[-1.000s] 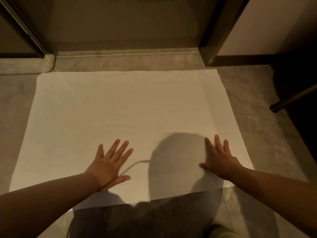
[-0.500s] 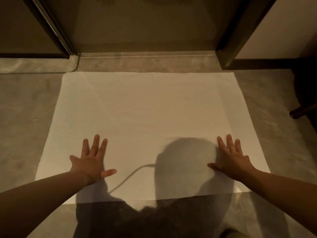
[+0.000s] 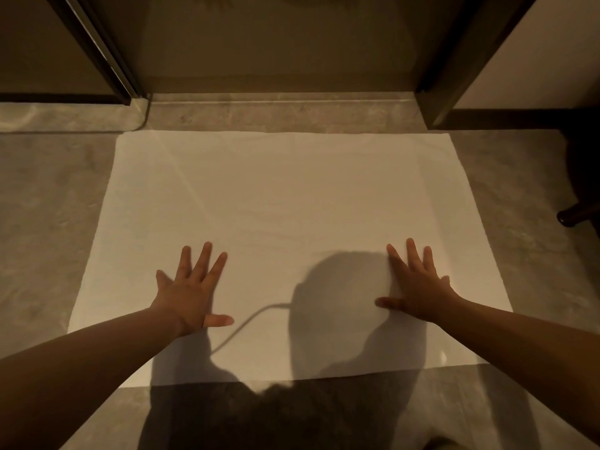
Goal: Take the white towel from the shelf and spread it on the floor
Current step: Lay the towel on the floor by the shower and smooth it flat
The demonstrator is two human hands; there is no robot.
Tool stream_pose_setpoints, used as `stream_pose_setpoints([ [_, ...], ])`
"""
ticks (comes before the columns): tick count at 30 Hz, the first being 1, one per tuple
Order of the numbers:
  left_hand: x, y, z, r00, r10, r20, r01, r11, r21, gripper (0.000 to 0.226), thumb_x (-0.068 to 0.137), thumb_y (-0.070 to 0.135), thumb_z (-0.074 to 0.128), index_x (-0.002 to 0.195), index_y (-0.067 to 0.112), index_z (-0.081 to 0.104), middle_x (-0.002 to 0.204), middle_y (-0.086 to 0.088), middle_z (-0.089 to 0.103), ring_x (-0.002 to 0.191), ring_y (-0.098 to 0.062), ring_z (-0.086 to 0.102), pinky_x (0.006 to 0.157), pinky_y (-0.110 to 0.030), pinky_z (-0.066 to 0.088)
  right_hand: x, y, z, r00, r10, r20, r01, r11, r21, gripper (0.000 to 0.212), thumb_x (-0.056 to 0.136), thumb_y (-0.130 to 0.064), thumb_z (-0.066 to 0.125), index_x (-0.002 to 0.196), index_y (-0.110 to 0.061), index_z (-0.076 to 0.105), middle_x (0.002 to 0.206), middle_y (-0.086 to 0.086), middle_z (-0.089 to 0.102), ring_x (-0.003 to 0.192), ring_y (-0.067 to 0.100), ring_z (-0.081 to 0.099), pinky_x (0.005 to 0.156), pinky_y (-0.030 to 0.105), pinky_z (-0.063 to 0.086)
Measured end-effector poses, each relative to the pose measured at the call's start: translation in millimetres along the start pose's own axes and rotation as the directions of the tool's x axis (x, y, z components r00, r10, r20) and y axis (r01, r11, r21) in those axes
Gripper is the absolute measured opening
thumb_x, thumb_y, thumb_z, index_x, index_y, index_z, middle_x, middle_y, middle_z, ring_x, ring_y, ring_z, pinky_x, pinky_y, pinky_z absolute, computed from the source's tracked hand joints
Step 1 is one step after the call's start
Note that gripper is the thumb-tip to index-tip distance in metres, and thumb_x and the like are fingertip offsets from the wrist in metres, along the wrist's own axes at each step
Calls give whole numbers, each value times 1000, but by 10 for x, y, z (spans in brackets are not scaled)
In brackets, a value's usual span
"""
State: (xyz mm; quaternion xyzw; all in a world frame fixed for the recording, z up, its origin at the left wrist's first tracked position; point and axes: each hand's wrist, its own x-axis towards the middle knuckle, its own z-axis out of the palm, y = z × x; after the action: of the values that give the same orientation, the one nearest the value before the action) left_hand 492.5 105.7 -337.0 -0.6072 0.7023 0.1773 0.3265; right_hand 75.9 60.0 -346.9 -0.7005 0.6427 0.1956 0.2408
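Observation:
The white towel (image 3: pixel 285 196) lies flat and unfolded on the grey floor (image 3: pixel 48 196), its far edge close to a door threshold. My left hand (image 3: pixel 191 290) rests palm down on the near left part of the towel, fingers spread. On the near right part my right hand (image 3: pixel 415 284) also lies flat with fingers apart. Neither hand grips the cloth. My head's shadow falls on the towel between the hands.
A dark door frame (image 3: pixel 107 60) stands at the far left and another dark frame (image 3: pixel 454 66) at the far right, with a raised stone threshold (image 3: pixel 279 108) between them. A dark furniture leg (image 3: pixel 574 216) reaches in at the right edge.
My left hand slid out to the left over the towel, then came back toward the middle. My right hand stayed flat on the near right part. The view shifted slightly.

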Motion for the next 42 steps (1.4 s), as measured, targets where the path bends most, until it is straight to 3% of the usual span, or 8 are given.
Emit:
stream_pose_setpoints([
  [9, 14, 22, 8, 1000, -8, -16, 8, 999, 36, 117, 59, 92, 17, 127, 21, -47, 142, -14, -44, 136, -43, -25, 102, -63, 27, 42, 23, 2, 1000, 5, 4, -5, 1000, -7, 119, 56, -81, 57, 139, -42, -18, 154, 2, -23, 139, 39, -19, 98, 74, 20],
  [25, 54, 54, 2, 1000, -1, -22, 2, 999, 41, 118, 60, 92, 19, 128, 20, -46, 142, -14, -45, 136, -42, -26, 102, -63, 27, 114, 56, -93, 999, -1, 37, 3, 999, -52, 119, 57, -82, 55, 139, -40, -21, 153, 4, -26, 139, 40, -19, 100, 73, 21],
  [29, 69, 36, -6, 992, 52, -112, -42, 995, 93, 116, 62, 91, 15, 129, 18, -45, 140, -13, -48, 132, -40, -34, 105, -64, 17, 98, 17, -88, 1000, -3, -10, 3, 1000, -27, 118, 57, -85, 50, 142, -38, -16, 155, 6, -22, 140, 38, -16, 101, 71, 19],
  [32, 133, 56, -77, 975, 104, -196, -102, 995, 22, 107, 66, 88, 12, 134, 23, -40, 143, -7, -45, 131, -33, -39, 109, -61, 4, 114, -58, -130, 981, -126, -149, 118, 991, -59, 113, 57, -91, 38, 144, -35, -9, 157, 6, -13, 142, 33, -10, 103, 66, 19],
  [35, 223, 130, -156, 957, 106, -271, -124, 991, -50, 93, 72, 83, 1, 138, 28, -33, 147, -3, -39, 133, -27, -38, 111, -55, -6, 207, -119, -223, 940, -284, -189, 264, 957, -122, 106, 62, -91, 32, 145, -35, -3, 158, 3, -6, 143, 29, -5, 106, 63, 21],
  [37, 291, 163, -191, 950, 107, -295, -136, 988, -79, 86, 75, 78, -1, 140, 29, -30, 149, -2, -36, 134, -25, -36, 112, -53, -7, 297, -151, -244, 943, -278, -184, 261, 959, -109, 103, 64, -89, 33, 144, -36, -5, 158, 3, -6, 143, 29, -7, 106, 62, 19],
  [42, 372, 147, -211, 981, 82, -174, -93, 994, -52, 79, 82, 71, 3, 136, 26, -34, 149, -4, -35, 138, -29, -28, 113, -54, 3, 405, -191, -171, 976, -213, -52, 201, 962, -184, 101, 72, -81, 34, 143, -33, -20, 154, 5, -24, 140, 31, -22, 109, 62, 7],
])
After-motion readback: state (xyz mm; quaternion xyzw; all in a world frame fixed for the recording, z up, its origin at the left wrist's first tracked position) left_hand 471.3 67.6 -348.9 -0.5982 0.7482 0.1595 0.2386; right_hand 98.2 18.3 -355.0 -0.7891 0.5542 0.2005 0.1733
